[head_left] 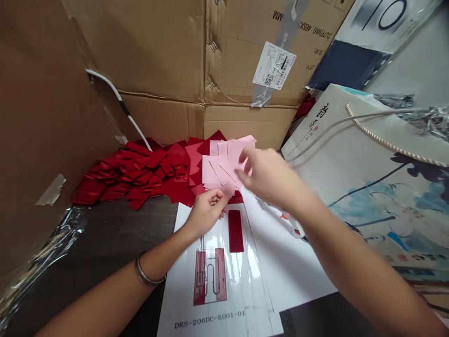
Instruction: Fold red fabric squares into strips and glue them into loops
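My left hand (pixel 207 210) is closed, thumb against curled fingers, just above the top of a white printed sheet (pixel 182 281). What it holds, if anything, is hidden. My right hand (pixel 263 171), slightly blurred, is over the right side of the pink paper pieces (pixel 217 168), thumb and fingers apart and nothing visible between them. A dark red folded strip (pixel 236 231) lies on the printed sheet below my hands. Lower down, the sheet shows a picture of a red panel with a looped wire (pixel 210 276) and printed lettering.
Many folded red pieces (pixel 140 171) are heaped at the left against a cardboard box (pixel 140 51). A white glue gun (pixel 296 229), partly covered by my right arm, lies on white paper. A paper bag (pixel 368 187) stands at the right. A white cable (pixel 112 89) hangs at the left.
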The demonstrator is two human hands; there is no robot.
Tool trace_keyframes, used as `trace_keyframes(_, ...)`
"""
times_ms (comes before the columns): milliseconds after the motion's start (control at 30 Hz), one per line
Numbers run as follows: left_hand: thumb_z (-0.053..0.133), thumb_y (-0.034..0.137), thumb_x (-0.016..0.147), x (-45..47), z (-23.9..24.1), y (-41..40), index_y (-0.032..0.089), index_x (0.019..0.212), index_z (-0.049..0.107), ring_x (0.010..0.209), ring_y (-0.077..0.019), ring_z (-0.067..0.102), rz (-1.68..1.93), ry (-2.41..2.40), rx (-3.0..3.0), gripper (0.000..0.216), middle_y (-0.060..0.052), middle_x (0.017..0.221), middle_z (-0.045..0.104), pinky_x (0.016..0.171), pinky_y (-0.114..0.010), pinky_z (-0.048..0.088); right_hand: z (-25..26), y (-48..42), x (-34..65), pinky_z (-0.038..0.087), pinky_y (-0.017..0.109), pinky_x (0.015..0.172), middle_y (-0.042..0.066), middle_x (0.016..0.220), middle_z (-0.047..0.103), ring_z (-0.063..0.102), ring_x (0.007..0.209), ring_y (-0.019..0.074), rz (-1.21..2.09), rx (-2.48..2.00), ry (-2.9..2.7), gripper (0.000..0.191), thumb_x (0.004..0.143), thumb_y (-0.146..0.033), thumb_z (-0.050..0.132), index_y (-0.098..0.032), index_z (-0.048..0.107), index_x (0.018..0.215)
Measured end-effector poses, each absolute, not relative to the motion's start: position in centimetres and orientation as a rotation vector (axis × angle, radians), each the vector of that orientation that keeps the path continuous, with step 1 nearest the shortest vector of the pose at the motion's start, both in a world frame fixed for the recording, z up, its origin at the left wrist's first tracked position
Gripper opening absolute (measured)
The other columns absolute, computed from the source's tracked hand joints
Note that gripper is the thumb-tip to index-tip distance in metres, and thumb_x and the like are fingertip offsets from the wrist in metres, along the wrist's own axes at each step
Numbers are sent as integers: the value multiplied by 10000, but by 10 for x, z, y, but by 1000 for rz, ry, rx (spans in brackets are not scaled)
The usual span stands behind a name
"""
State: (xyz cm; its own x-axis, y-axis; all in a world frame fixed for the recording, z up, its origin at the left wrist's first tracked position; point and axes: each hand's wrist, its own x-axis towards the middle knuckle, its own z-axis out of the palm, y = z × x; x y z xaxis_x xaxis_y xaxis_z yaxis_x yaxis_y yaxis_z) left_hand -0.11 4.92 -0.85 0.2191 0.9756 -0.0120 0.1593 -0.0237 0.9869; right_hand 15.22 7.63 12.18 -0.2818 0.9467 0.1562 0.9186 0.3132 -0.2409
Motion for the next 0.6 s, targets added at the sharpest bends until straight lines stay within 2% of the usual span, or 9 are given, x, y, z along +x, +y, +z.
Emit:
trace_keyframes(67,539,398,848,-8,4,55,185,767,572,557,-127,533,983,1197,1485,231,9,633,576,528,-243,414,97,43,135,323,284,512,55,698,657,567,596,180,303,-1596,-2401,134,885,-266,514,-171,607,881)
trace_keyframes(167,642,296,757,-34,32,70,185,757,631,618,-151,543,990,1353,1630,111,-11,684,626,600,-275,417,54,13,124,255,284,497,34,654,635,509,519,148,308,-1521,-2343,193,915,-298,469,-175,580,817)
trace_keyframes(233,607,285,784,-60,51,82,205,820,667,690,-186,588,930,1746,1979,107,-26,784,683,683,-318,449,30,5,124,274,272,507,-2,589,588,488,503,126,365,-1488,-2217,237,934,-316,456,-184,553,763)
trace_keyframes(333,555,343,836,-98,66,96,218,1030,684,969,-301,618,747,2229,2218,265,-80,1055,701,797,-397,481,6,3,132,304,259,527,-31,543,544,488,503,111,344,-1437,-2043,224,927,-295,481,-188,551,743)
trace_keyframes(433,508,418,856,-123,63,103,213,1259,619,1169,-397,524,443,2336,2334,465,-97,1329,606,899,-501,468,-4,4,142,310,249,524,-43,523,522,459,481,99,314,-1375,-1980,205,917,-275,511,-189,568,740)
trace_keyframes(500,482,428,859,-131,56,106,218,1319,589,1194,-408,511,262,2321,2287,516,-87,1356,596,919,-526,464,-8,5,149,304,248,517,-45,519,517,449,472,98,286,-1359,-1950,193,913,-269,523,-188,581,748)
trace_keyframes(600,479,467,849,-138,49,109,244,1370,553,1202,-424,523,122,2290,2173,571,-127,1270,647,871,-539,488,-10,7,154,294,245,506,-54,502,497,428,452,92,284,-1364,-1913,186,910,-267,535,-187,586,750)
